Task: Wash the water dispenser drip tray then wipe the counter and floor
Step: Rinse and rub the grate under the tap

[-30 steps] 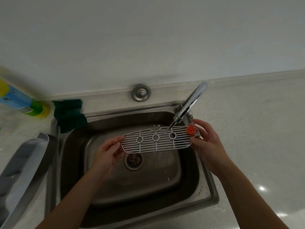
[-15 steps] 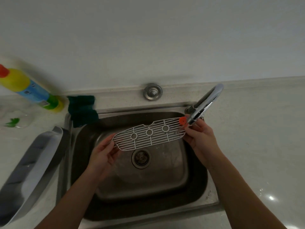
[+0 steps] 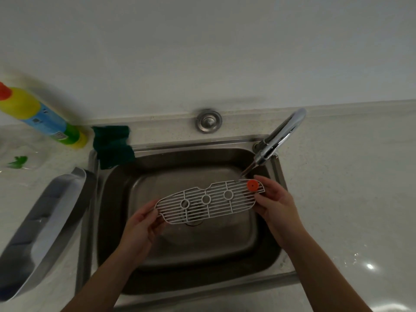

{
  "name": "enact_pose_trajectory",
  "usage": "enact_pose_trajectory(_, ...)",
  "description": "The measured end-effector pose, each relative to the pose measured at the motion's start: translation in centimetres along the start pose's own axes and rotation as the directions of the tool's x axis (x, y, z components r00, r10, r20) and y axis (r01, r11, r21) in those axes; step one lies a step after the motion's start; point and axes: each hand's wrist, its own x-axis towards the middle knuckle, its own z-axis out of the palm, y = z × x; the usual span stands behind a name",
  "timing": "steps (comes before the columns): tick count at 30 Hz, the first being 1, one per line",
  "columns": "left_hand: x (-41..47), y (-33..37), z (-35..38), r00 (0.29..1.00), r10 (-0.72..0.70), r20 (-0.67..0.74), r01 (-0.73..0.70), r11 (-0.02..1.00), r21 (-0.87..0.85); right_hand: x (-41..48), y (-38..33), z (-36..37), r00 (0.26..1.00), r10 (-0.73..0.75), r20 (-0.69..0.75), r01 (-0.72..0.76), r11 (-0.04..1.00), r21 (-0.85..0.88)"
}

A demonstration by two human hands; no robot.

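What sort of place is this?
Likely a home kitchen: a steel sink in a pale counter, a tap, a detergent bottle. The left hand and right hand hold a grate.

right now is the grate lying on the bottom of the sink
No, the left hand and right hand hold the grate by its ends above the sink.

A pale speckled tabletop (image 3: 351, 181) runs left to right against a white wall, with a steel sink (image 3: 202, 144) set into it. At far left a yellow-and-blue bottle (image 3: 42, 118) stands, just beside a dark green cloth (image 3: 112, 147) draped over the sink's far-left corner. A grey tray body (image 3: 45, 221) lies near left, beside the sink rim. A clear plastic wrapper (image 3: 18, 162) lies far left. A round metal fitting (image 3: 208, 120) and a chrome tap (image 3: 281, 136) sit behind the sink.
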Motion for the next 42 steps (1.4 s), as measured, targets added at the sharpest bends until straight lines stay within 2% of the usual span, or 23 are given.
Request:
enact_pose_trajectory(4,1.3,2.0,4.1,0.993,0.031,0.113,-0.028,0.999,-0.028,0.3,-2.9,-1.9,0.993,-0.094,-0.071,0.098,0.993,0.058)
enact_pose_trajectory(9,2.6,3.5,11.6,0.949,0.126,0.288,-0.124,0.992,-0.025,-0.7,-4.4,-6.4,0.952,-0.168,-0.257,0.212,0.965,0.152)
enact_pose_trajectory(14,1.6,0.9,13.1,0.926,0.117,0.360,-0.143,0.989,0.048,-3.4,-1.0,-9.7,0.931,-0.050,-0.360,0.140,0.963,0.230)
enact_pose_trajectory(20,0.4,-2.4,9.4,0.944,0.019,0.331,-0.071,0.986,0.148,-4.9,2.4,-10.4,0.925,0.126,-0.358,-0.023,0.960,0.279)
enact_pose_trajectory(24,0.8,-0.3,8.9,0.935,0.081,0.344,-0.118,0.989,0.087,-2.9,0.8,-8.7,0.949,0.136,-0.286,-0.042,0.948,0.314)
enact_pose_trajectory(27,1.0,2.3,8.3,0.941,0.158,0.298,-0.216,0.961,0.172,-0.8,-1.8,-6.9,0.967,0.124,-0.222,-0.052,0.951,0.305)
enact_pose_trajectory(29,1.0,3.5,7.3,0.946,0.203,0.254,-0.285,0.893,0.348,0.2,-3.0,-5.5,0.977,0.119,-0.178,-0.077,0.970,0.230)
enact_pose_trajectory(31,1.1,4.2,5.9,0.941,0.249,0.232,-0.335,0.794,0.507,0.9,-3.6,-4.2,0.977,0.107,-0.184,-0.106,0.994,0.016)
enact_pose_trajectory(33,1.0,4.6,4.5,0.930,0.283,0.233,-0.367,0.729,0.579,1.3,-3.5,-3.0,0.973,0.073,-0.219,-0.120,0.970,-0.210)
enact_pose_trajectory(36,0.5,4.7,2.8,0.938,0.261,0.227,-0.344,0.762,0.549,1.7,-2.7,-1.3,0.973,0.046,-0.226,-0.133,0.912,-0.388)
enact_pose_trajectory(40,0.1,4.7,0.7,0.975,0.137,0.176,-0.200,0.888,0.413,2.0,-1.3,0.7,0.982,0.037,-0.183,-0.121,0.874,-0.472)
enact_pose_trajectory(42,0.1,4.6,-0.7,0.980,0.081,0.180,-0.147,0.910,0.387,2.3,-1.0,1.2,0.985,0.028,-0.170,-0.111,0.855,-0.506)
